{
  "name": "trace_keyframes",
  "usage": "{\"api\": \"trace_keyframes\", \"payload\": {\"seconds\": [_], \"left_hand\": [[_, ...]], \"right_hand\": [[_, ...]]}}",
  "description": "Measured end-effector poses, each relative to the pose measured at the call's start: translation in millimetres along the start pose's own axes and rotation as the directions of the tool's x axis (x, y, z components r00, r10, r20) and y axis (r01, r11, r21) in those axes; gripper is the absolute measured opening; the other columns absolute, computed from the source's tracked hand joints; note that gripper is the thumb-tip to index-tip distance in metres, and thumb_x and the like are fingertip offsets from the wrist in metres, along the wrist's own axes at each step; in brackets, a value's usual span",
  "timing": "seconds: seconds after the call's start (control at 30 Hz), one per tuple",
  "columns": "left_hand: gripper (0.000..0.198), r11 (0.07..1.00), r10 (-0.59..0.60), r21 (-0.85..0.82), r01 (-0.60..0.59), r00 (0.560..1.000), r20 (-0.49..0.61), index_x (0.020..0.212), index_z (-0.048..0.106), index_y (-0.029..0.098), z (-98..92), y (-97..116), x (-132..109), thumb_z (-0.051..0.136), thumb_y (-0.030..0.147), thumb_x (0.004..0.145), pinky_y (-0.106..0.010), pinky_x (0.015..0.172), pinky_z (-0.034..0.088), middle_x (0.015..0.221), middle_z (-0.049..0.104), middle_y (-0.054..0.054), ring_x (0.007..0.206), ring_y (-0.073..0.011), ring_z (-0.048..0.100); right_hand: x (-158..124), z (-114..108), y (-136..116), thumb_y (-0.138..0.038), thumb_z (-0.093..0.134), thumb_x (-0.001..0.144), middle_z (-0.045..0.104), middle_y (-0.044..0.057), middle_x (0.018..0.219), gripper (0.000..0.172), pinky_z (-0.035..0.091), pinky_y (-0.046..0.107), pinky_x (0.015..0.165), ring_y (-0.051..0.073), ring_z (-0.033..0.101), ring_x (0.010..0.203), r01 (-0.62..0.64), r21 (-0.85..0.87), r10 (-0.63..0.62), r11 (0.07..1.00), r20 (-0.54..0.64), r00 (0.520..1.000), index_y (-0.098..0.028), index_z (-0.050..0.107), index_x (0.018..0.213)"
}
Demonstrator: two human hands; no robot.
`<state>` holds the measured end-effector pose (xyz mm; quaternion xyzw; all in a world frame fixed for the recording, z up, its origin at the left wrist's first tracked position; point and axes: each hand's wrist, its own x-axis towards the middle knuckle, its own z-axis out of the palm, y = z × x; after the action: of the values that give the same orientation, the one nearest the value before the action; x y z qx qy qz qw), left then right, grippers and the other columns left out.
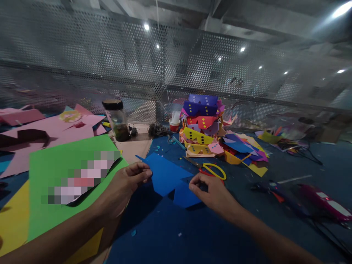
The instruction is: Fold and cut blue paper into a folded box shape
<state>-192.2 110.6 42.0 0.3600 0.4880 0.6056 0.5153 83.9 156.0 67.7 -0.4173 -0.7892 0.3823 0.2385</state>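
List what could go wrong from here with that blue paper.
The blue paper, pinched at its left edge by the left hand, might crease or tear if pulled hard.

The scissors lie just beyond the right hand, so a careless sweep could knock them or brush the blades.

The uneven stack of cut paper beyond the scissors may topple if bumped.

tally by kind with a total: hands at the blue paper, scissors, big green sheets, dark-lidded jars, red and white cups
Hands at the blue paper: 2 (left hand, right hand)
Scissors: 1 pair
Big green sheet: 1
Dark-lidded jar: 1
Red and white cup: 1
Total: 6
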Motion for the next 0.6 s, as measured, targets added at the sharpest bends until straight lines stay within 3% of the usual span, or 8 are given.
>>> {"api": "trace_keyframes", "payload": {"seconds": [0.4, 0.6], "left_hand": [[0.036, 0.996, -0.053, -0.073, 0.056, 0.998, 0.032, 0.101, 0.073, 0.018, -1.5, -4, 4, 0.091, 0.022, 0.069, -0.016, 0.064, 0.049, 0.084, 0.070, -0.001, 0.069, -0.0089, 0.061], [0.040, 0.979, -0.140, -0.134, 0.156, 0.983, 0.116, 0.102, 0.075, 0.015, 5.3, -1, -1, 0.092, 0.029, 0.069, -0.023, 0.076, 0.057, 0.092, 0.075, -0.007, 0.081, -0.0154, 0.069]], "right_hand": [[1, 0, 3, -0.029, 0.059, 0.093, 0.068, 0.000, 0.079, 0.015, 0.042, 0.026, 0.066, 0.015, 0.061, 0.073, 0.000, 0.018, 0.000, 1.000, -0.031, 1.000, -0.019, 0.069, 0.088], [3, 1, 10, -0.033, 0.062, 0.092, 0.069, 0.001, 0.081, 0.016, 0.045, 0.027, 0.069, 0.017, 0.063, 0.077, -0.019, 0.089, 0.028, 0.996, -0.097, 0.995, -0.020, 0.069, 0.090]]}}
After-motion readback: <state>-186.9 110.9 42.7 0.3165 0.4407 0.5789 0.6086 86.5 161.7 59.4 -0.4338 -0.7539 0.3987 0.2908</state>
